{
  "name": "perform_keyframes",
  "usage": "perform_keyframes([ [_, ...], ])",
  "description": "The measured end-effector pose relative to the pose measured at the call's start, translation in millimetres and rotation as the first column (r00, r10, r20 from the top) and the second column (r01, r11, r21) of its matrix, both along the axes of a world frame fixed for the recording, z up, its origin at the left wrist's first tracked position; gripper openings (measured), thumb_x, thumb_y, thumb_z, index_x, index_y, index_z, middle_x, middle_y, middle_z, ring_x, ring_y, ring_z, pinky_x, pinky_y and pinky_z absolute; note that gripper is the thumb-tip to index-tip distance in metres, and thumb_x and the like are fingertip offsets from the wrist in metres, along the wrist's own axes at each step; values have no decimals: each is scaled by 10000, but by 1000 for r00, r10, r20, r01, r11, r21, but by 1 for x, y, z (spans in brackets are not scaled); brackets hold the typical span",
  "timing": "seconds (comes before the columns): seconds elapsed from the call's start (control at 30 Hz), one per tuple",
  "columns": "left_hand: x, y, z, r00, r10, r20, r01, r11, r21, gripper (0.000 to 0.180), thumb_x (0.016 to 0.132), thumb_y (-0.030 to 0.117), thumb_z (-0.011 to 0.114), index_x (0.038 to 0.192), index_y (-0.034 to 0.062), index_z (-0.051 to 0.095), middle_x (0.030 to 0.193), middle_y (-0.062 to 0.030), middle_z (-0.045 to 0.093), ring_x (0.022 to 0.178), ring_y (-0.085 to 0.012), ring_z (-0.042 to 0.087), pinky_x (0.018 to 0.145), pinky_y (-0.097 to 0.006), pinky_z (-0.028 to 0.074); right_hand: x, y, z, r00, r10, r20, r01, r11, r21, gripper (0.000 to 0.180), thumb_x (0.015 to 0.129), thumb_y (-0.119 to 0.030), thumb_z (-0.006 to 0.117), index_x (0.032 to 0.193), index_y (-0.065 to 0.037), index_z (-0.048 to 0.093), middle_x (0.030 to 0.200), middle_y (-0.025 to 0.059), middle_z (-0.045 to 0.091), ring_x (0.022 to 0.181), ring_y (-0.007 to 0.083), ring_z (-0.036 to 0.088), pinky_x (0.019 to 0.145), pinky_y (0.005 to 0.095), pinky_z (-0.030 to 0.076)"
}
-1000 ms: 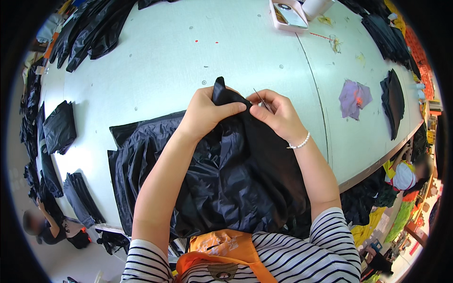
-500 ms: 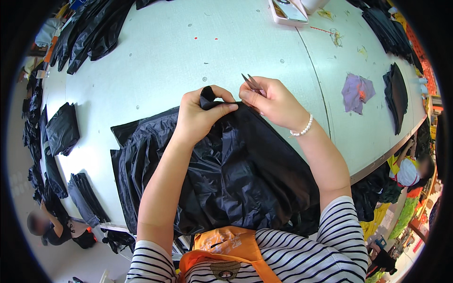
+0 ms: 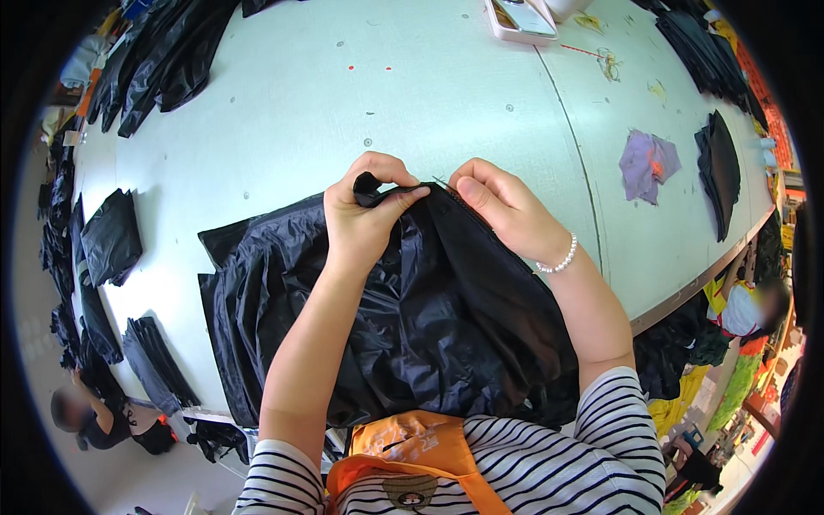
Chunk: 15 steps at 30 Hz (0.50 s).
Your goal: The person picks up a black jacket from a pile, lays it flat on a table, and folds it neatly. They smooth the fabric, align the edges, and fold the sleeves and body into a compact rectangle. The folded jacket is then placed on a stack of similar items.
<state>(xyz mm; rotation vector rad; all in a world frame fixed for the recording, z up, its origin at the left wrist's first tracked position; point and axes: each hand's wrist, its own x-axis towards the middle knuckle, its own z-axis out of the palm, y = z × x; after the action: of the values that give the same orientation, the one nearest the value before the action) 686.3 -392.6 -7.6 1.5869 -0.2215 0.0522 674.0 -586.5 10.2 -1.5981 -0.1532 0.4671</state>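
A black, glossy garment (image 3: 403, 300) with a zip along its right edge lies across the table's near side and up against me. My left hand (image 3: 369, 202) pinches its top edge between thumb and fingers, and a fold of the black cloth sticks up by the palm. Just to the right, at the top corner where the zip ends, my right hand (image 3: 498, 206) is closed around small dark thread snips (image 3: 443, 183). Only the snips' thin tips show, pointing left at the cloth edge; the rest is hidden by my fingers.
Folded black pieces (image 3: 112, 236) and a grey-black stack (image 3: 159, 365) lie at left, more black garments (image 3: 172, 64) at far left. To the right are a purple cloth scrap (image 3: 648, 163) and black bundles (image 3: 719, 176). A phone (image 3: 522, 15) rests in a tray far off. Other people work beyond both sides.
My right hand has turned and lowered slightly, bringing the snips' tips from pointing up and away down to the garment's edge. My left hand keeps its pinch.
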Motion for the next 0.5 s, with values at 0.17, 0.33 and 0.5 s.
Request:
perform_keyframes([
  [0.17, -3, -4, -4, 999, 49, 12, -48, 998, -51, 211, 653, -156, 697, 763, 8, 623, 840, -37, 571, 793, -124, 533, 719, -244, 437, -2, 13, -2, 998, -54, -21, 56, 994, 92, 278, 985, -298, 477, 887, -44, 530, 723, -69, 402, 656, 32, 329, 593, 197, 327],
  [0.33, -3, -5, -7, 998, 66, -3, -66, 996, -61, 219, 659, -164, 693, 763, 14, 620, 842, -37, 571, 791, -125, 531, 719, -243, 439, -2, 18, 0, 995, -89, -38, 93, 988, 121, 274, 986, -299, 474, 865, -58, 521, 709, -76, 381, 648, 28, 309, 578, 194, 310],
  [0.5, -2, -5, -5, 997, 79, -10, -80, 994, -76, 206, 647, -136, 721, 755, 15, 632, 816, -24, 586, 771, -120, 549, 702, -247, 445, -1, 19, 0, 994, -94, -57, 101, 987, 129, 260, 983, -282, 484, 860, -57, 526, 701, -82, 383, 644, 22, 308, 572, 189, 300],
])
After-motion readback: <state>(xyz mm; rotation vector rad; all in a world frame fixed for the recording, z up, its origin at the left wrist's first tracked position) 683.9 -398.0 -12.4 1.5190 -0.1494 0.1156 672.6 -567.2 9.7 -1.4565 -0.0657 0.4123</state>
